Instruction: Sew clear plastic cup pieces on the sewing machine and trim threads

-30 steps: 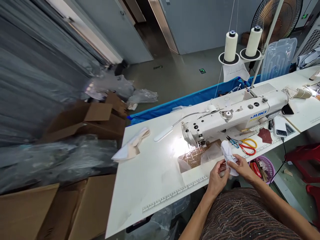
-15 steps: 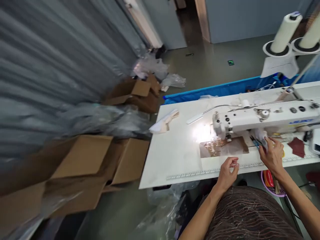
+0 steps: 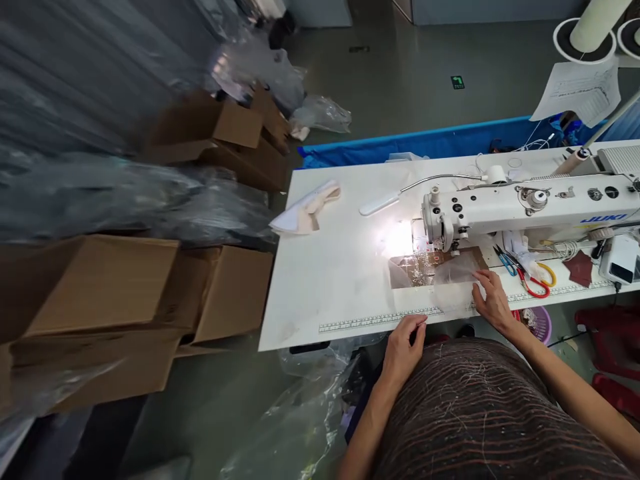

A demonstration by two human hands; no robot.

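Observation:
My right hand [image 3: 493,301] is at the right edge of a sheer whitish piece of fabric [image 3: 453,283], its fingers closed on that edge. The fabric lies partly over the metal bed of a white sewing machine [image 3: 510,217] and hangs toward the table's front edge. Over the front edge, beside the ruler strip [image 3: 370,323], my left hand [image 3: 406,347] has thumb and fingers curled together in a pinch. What is between these fingertips, if anything, is too small to name. Right of my right hand lie red-and-yellow-handled scissors [image 3: 537,283] and a blue-handled tool [image 3: 506,261].
A folded white and cream cloth [image 3: 307,210] lies on the table's left part. A lit lamp [image 3: 380,204] reaches over the needle area. A dark red scrap [image 3: 580,269] lies at right. Open cardboard boxes [image 3: 100,283] and plastic sheeting cover the floor at left.
My right hand has moved left from beside the scissors to the sheer fabric, which now reaches nearer the front edge. My left hand has moved left and toward me. The view has shifted.

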